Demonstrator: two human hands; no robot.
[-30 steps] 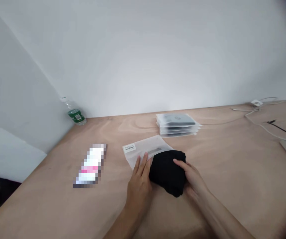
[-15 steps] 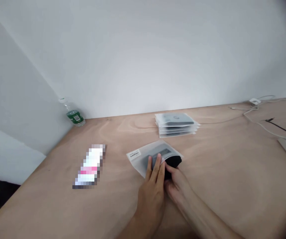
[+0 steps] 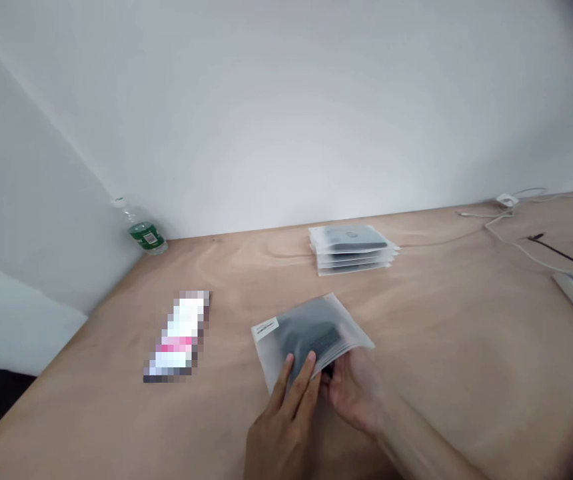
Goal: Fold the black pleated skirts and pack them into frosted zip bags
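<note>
Spreading our left hand (image 3: 284, 427) over the frosted, translucent rectangular plastic bag (image 3: 265, 360), we lay its outstretched fingers, slightly apart, on the upper face near the open edge. Its thumb is hidden, so we cannot tell whether it pinches the plastic. Our right hand (image 3: 354, 393) is partly open, palm up, its fingers reaching into the bag's mouth by the black, soft-looking folded bundle (image 3: 329, 371); how firmly they hold it, we cannot tell. The bundle lies mostly inside the bag and shows dark through it, just in front of us over the pale brown wooden desk (image 3: 441, 300). A white printed label (image 3: 266, 327) sits at the bag's far left corner.

Behind our bag we see a neat stack of similar frosted bags with dark contents (image 3: 354, 250), near the white wall (image 3: 286, 113). To our left lie a pixelated, bright-faced flat slab (image 3: 179, 333) and, at the back corner, a clear plastic bottle with a green label (image 3: 147, 237), upright. Toward the right run a thin white cable (image 3: 521, 251) and a black cable (image 3: 566, 254).
</note>
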